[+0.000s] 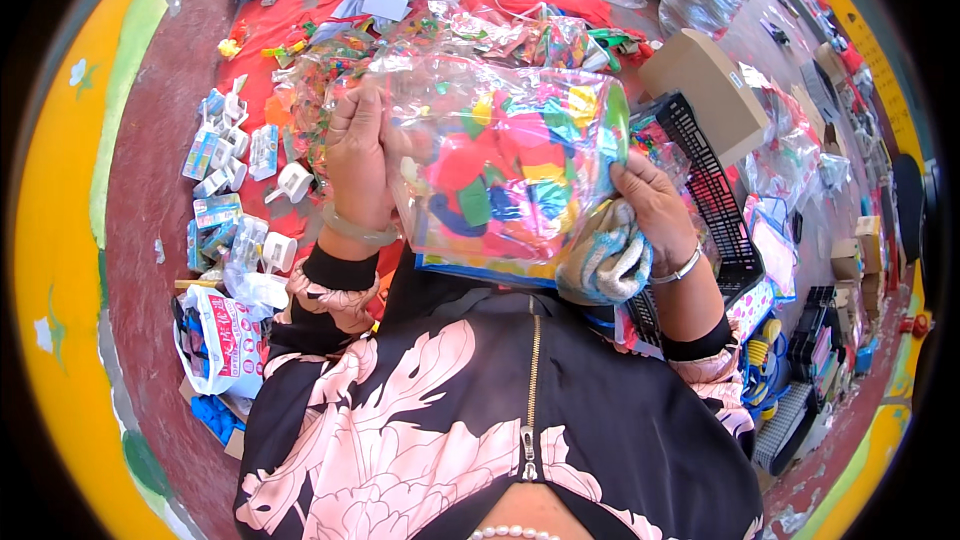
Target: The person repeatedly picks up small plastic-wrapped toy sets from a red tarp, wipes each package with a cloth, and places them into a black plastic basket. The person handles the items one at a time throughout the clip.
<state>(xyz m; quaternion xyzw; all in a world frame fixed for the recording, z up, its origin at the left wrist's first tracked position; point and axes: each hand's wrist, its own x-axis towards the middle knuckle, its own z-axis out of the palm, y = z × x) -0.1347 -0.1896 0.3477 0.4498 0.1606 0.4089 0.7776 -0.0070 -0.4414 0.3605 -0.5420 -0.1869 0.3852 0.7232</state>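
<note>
Both hands hold up a clear plastic bag in front of my chest. Bright pieces in pink, green, yellow and blue show through its shiny film; I cannot tell their exact kind. My left hand is closed on the bag's left edge, its fingers curled at the upper corner. At the opposite edge, my right hand pinches the bag. Just below my right fingers is a bunched grey and blue cloth, overlapping the bag's lower right corner; whether my hand grips it too is unclear. A blue and yellow flat edge shows beneath the bag.
White plastic gadgets and small packs lie on the left. Nearer stands a white printed carrier bag. A black plastic crate and a brown cardboard box are at right. Red cloth and more clear bags spread ahead.
</note>
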